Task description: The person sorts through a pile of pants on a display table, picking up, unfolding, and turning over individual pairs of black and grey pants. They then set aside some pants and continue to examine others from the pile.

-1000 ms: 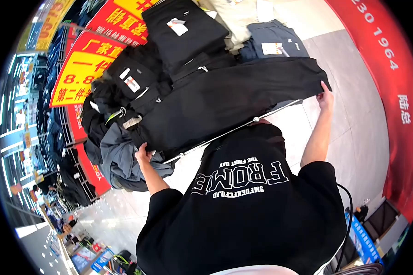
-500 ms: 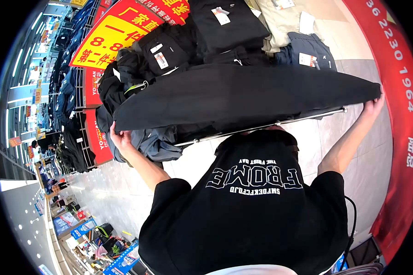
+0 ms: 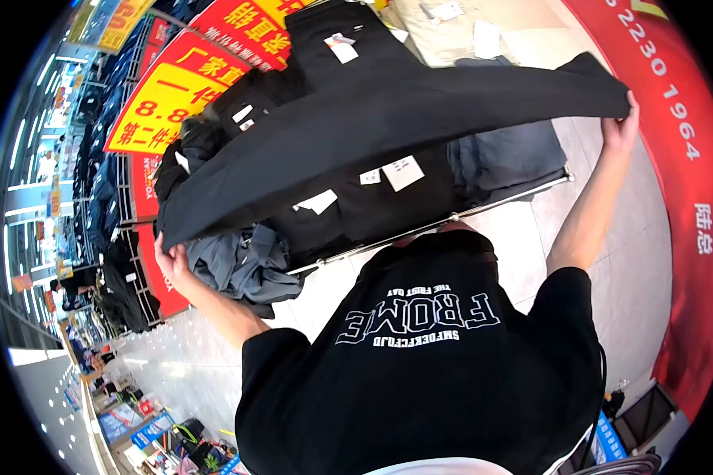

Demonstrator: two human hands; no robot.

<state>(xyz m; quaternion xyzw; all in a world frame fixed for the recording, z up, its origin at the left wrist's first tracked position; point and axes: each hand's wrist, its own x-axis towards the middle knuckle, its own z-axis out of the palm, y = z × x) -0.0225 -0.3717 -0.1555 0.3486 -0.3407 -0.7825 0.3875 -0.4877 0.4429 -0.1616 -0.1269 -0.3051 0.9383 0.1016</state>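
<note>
Ideally, the black trousers [image 3: 333, 131], pinched at opposite ends by the left hand [image 3: 172, 260] and right hand [image 3: 622, 131] and stretched above the piled clothes [image 3: 392, 207], are drawn evenly taut and held clear of the grey garment [image 3: 242, 265] and white tag [image 3: 403, 173], so that nothing is snagged.

Stretches the left arm [image 3: 222, 307] forward and out to the left, and the right arm [image 3: 585, 207] forward and out to the right. Reaches farther forward with the right hand [image 3: 619, 131] than with the left hand [image 3: 176, 261]. Grips with bent fingers on both sides, holding one hand well apart from the other.
</note>
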